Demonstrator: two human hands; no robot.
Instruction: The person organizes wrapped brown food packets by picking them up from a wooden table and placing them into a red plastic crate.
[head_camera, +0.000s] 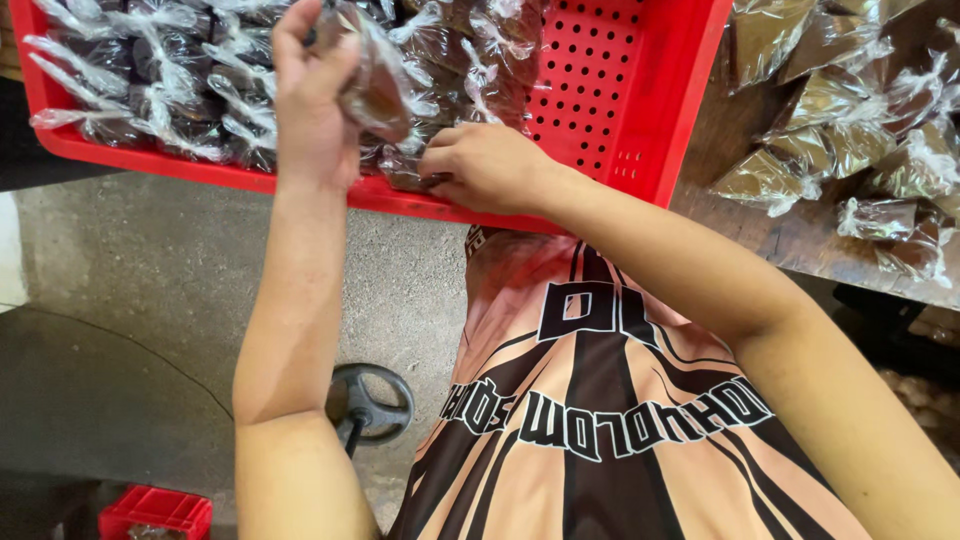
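We look down over our own chest at a red plastic crate (600, 100) with a perforated floor, held at its near rim against us. Our left hand (312, 100) is raised over the crate, fingers closed around a clear plastic bag (375, 85) of something dark brown. Our right hand (485, 165) rests curled at the crate's near edge, fingertips pinching another small bag (405, 172) lying there. We seem to be partway through setting bags into rows; placing the held one would call for finding the gap beside its neighbours.

The packed bags (150, 80) fill the crate's left side, each twisted shut at the top. To the right, loose bags (850, 130) lie on a wooden table (800, 240). A smaller red crate (155, 512) sits on the floor below.
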